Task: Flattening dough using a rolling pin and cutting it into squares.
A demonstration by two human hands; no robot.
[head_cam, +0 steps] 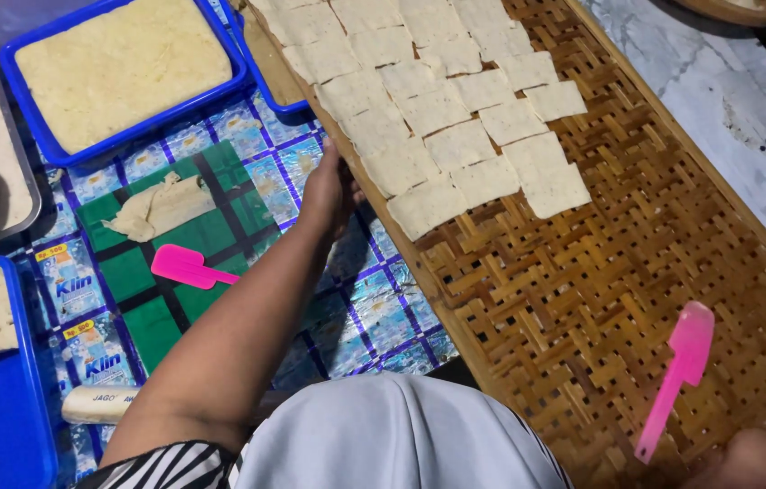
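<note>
Left hand gripping tray edge at 10 o'clock; right hand holding pink spatula (5 o'clock, over tray).

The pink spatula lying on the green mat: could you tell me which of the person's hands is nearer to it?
Left. The left hand is just right of the pink spatula, at the woven tray's edge; the right hand is far across the tray.

Left hand at woven tray edge; right hand holds pink spatula.
</note>
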